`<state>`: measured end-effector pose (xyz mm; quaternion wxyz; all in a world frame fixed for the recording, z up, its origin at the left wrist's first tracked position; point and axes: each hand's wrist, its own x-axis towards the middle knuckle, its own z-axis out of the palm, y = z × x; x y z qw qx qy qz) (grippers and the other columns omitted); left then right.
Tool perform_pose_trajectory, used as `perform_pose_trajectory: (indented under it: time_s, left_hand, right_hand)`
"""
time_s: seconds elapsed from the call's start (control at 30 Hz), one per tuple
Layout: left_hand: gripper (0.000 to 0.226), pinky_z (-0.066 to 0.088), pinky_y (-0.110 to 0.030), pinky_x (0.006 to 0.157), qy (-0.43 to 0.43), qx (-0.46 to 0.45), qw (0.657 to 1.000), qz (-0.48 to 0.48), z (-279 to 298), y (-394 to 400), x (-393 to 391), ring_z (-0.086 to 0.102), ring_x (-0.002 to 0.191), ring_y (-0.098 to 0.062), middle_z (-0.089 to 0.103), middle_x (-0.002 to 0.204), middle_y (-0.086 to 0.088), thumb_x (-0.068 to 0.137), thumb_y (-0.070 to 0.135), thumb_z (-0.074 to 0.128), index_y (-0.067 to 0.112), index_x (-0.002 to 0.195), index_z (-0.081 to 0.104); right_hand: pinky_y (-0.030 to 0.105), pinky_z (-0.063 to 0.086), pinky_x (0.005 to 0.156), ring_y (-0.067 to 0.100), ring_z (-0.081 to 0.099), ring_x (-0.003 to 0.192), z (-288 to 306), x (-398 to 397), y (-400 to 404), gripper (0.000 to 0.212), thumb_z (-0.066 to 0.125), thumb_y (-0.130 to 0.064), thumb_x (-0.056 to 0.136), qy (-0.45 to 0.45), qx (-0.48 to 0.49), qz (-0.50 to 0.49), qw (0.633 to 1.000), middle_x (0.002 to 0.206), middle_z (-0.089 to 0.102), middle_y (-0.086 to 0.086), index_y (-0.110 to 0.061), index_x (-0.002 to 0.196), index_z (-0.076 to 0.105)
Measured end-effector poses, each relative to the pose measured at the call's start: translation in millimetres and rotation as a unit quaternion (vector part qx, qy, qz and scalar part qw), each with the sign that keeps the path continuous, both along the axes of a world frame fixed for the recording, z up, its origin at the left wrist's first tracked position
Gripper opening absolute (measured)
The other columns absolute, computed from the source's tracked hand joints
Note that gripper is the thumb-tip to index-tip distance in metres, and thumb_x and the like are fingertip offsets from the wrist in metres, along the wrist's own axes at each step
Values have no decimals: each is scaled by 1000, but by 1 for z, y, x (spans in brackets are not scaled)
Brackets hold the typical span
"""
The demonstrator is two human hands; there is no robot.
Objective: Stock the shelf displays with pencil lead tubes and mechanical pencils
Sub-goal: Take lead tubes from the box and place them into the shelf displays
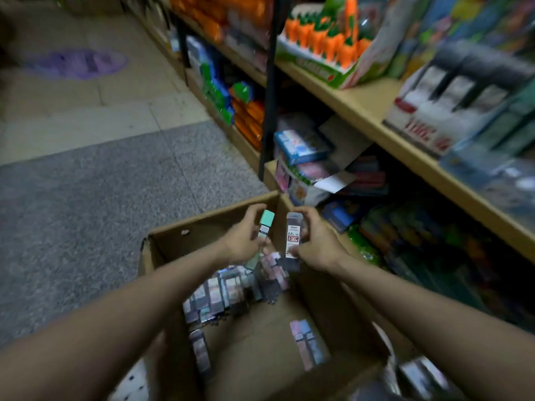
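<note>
Centre frame, over the cardboard box (173,241): left hand (241,241) is pinching a mint-capped lead tube (265,227), right hand (314,244) is curling round a clear tube (293,237). Both are looking light, rigid, slick plastic, so gripping mid-body, clear of the caps, seems safest.

Both bare forearms are reaching forward and converging, wrists nearly level. The left hand (241,241) is curling its fingers (254,209) round something slim, index arching over the top. The right hand (317,243) is mirroring it just beside, thumb low and fingers hooking over the upper end of what it is pinching. The two hands are sitting close together, knuckles facing outward, not touching.
</note>
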<state>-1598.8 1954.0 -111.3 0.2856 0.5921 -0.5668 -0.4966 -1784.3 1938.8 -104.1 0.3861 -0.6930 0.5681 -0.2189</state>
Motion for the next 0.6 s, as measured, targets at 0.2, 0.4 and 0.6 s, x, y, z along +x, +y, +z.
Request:
perform_pose_trajectory:
  time_s: [0.2, 0.4, 0.6]
  left_hand:
    - [59, 59, -26, 61, 102, -61, 990, -79, 99, 2, -29, 65, 73, -18, 59, 90, -11, 95, -14, 41, 20, 141, 26]
    - [56, 57, -37, 69, 178, -92, 971, -131, 151, 6, -79, 69, 86, -25, 65, 97, -16, 98, -7, 44, 29, 138, 30]
    - [57, 58, -33, 69, 242, -107, 951, -162, 187, -3, -110, 71, 82, -24, 66, 92, -13, 98, -4, 44, 40, 135, 34]
  right_hand:
    - [31, 50, 64, 3, 59, 62, 116, -41, 18, 51, 74, -14, 78, 64, -106, -4, 992, 76, 61, -12, -25, 114, 39]
    - [40, 52, 69, 13, 63, 75, 199, -87, 44, 44, 70, -21, 85, 172, -200, -3, 965, 85, 65, 0, -22, 112, 35]
    - [37, 51, 64, 19, 64, 75, 255, -125, 52, 45, 73, -24, 85, 228, -282, -64, 930, 83, 65, 2, -21, 108, 35]
